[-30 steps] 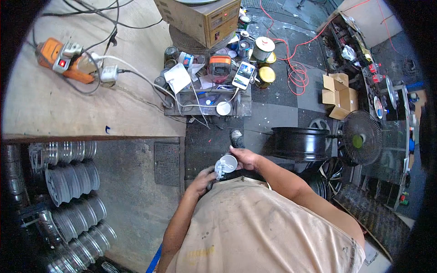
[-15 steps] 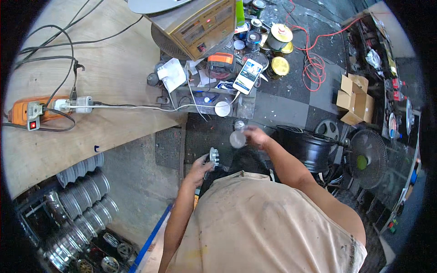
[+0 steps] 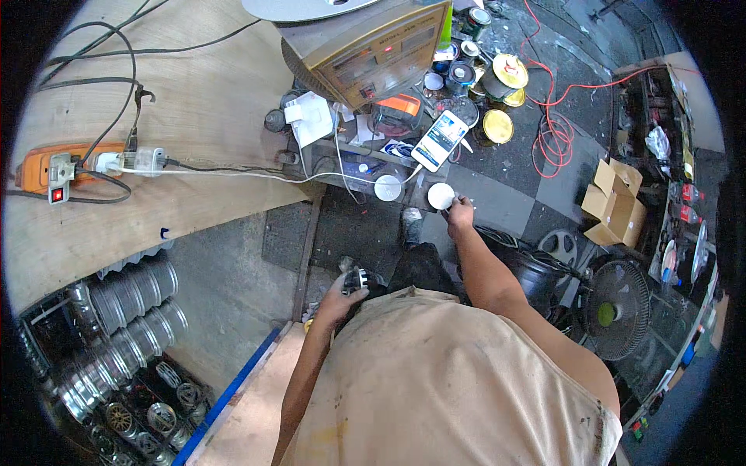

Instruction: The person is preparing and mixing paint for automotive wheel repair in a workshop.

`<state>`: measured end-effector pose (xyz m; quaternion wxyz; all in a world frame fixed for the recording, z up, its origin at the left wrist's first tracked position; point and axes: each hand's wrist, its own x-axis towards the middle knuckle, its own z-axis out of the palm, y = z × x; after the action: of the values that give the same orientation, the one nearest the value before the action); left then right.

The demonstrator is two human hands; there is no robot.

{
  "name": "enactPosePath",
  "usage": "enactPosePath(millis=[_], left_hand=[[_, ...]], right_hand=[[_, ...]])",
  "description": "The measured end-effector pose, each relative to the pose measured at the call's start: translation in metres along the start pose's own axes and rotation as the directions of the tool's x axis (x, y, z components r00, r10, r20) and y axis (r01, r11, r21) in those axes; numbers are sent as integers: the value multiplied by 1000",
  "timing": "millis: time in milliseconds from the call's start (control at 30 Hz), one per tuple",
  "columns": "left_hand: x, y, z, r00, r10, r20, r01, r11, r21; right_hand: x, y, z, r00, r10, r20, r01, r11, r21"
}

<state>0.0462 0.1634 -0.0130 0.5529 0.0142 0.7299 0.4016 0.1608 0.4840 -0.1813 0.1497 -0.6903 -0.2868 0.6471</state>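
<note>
Phone [image 3: 440, 142] and cans [image 3: 498, 126] beyond white disc [image 3: 440, 196]

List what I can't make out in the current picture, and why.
Head view:
- Toothed piece: partly covered by the left hand.
- Round white piece, held by the right hand: underside faces away.
- Phone: screen details too small.
- Black wheel: partly behind the right forearm.
- Grey disc: cut off by the upper edge.
</note>
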Motion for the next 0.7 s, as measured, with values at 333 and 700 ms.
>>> enactPosePath(millis=[333,700], left_hand=[[7,7,5,1000,13,24,-15,993,118],[36,28,-41,959,260,-111,-125,742,659]], right_hand=[[10,0,8,988,-102,117,113,990,-86],[-10,9,-77,948,-73,309,261,735,-626]])
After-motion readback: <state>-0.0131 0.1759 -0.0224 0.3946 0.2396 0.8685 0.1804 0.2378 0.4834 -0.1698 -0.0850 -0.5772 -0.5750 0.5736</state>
